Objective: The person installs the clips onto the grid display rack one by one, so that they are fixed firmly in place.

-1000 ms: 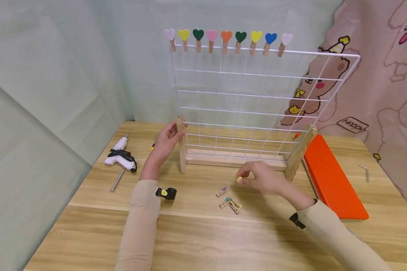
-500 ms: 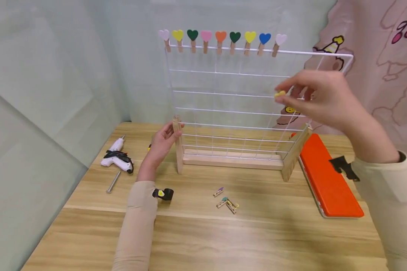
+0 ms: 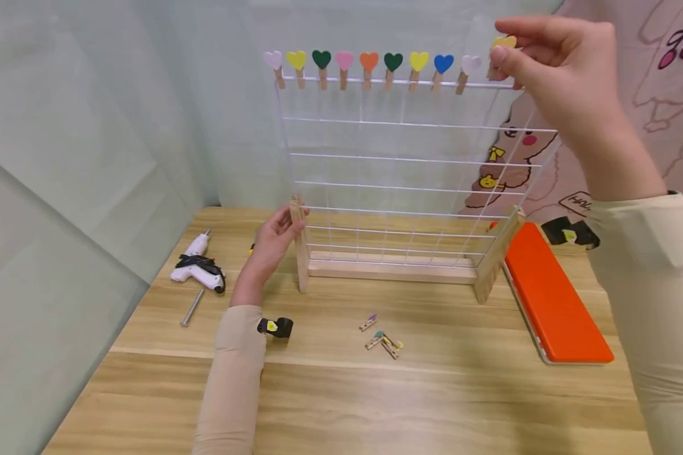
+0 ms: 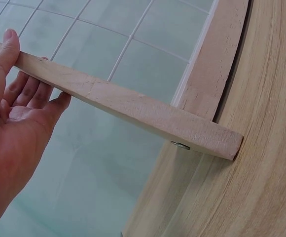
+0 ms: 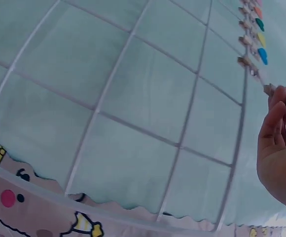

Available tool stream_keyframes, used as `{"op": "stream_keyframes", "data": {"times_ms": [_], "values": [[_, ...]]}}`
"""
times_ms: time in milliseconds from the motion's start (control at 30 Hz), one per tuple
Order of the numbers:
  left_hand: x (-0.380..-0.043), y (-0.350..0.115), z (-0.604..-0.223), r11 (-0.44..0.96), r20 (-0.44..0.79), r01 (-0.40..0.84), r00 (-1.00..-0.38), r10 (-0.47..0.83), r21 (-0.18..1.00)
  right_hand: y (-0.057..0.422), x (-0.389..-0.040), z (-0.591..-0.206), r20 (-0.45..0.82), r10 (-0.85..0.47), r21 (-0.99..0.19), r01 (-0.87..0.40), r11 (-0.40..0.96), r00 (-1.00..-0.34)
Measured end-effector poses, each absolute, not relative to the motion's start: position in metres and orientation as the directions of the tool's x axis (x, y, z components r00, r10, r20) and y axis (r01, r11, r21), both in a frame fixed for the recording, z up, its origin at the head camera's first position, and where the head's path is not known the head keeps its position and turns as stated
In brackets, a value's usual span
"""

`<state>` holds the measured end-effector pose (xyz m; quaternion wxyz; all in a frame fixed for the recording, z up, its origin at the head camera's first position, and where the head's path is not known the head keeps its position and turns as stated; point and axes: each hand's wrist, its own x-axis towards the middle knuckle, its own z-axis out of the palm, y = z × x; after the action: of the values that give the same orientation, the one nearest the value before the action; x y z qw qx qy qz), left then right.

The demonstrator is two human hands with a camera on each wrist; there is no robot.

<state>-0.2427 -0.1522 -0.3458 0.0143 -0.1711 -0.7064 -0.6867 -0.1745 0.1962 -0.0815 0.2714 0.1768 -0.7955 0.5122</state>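
A white wire grid rack [image 3: 412, 157] stands upright in a wooden base, with several heart-topped clothespins [image 3: 369, 62] clipped in a row along its top bar. My right hand [image 3: 575, 76] pinches a clothespin with a yellow heart [image 3: 503, 42] at the top bar, just right of the white-heart clothespin [image 3: 471, 64]. In the right wrist view the fingertips sit close to the grid's edge, and part of the pinched clothespin [image 5: 268, 89] shows. My left hand [image 3: 273, 239] grips the upper part of the left wooden post [image 4: 108, 96], thumb on one side and fingers on the other.
Several loose clothespins [image 3: 388, 341] lie on the wooden table [image 3: 330, 404] before the rack. At the left are a white glue gun [image 3: 199, 262] with a black cord and a metal bolt [image 3: 191, 308]. A red-orange flat case [image 3: 552, 297] lies right of the rack.
My right hand has risen from the table beside the loose clothespins to the rack's top bar, carrying the yellow-heart clothespin. The left hand stays on the post.
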Motion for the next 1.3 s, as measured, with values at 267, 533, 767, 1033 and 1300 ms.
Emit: {"op": "stream_keyframes", "data": {"times_ms": [267, 533, 767, 1033, 1300], "values": [[-0.241, -0.152, -0.344, -0.002, 0.257, 0.264, -0.939, 0.227, 0.965, 0.204, -0.187, -0.091, 0.554, 0.041, -0.819, -0.536, 0.203, -0.831], [-0.242, -0.154, -0.348, 0.008, 0.241, 0.249, -0.943, 0.229, 0.968, 0.201, -0.184, -0.092, 0.597, 0.038, -0.797, -0.586, 0.147, -0.801], [-0.242, -0.152, -0.348, -0.006, 0.252, 0.258, -0.940, 0.229, 0.966, 0.197, -0.185, -0.092, 0.631, 0.099, -0.775, -0.632, 0.023, -0.770], [-0.236, -0.151, -0.340, -0.016, 0.252, 0.255, -0.937, 0.241, 0.967, 0.192, -0.188, -0.094, 0.644, 0.171, -0.761, -0.647, 0.050, -0.745], [-0.233, -0.150, -0.335, -0.016, 0.252, 0.257, -0.936, 0.247, 0.966, 0.190, -0.189, -0.095, 0.634, 0.151, -0.763, -0.582, 0.282, -0.759]]}}
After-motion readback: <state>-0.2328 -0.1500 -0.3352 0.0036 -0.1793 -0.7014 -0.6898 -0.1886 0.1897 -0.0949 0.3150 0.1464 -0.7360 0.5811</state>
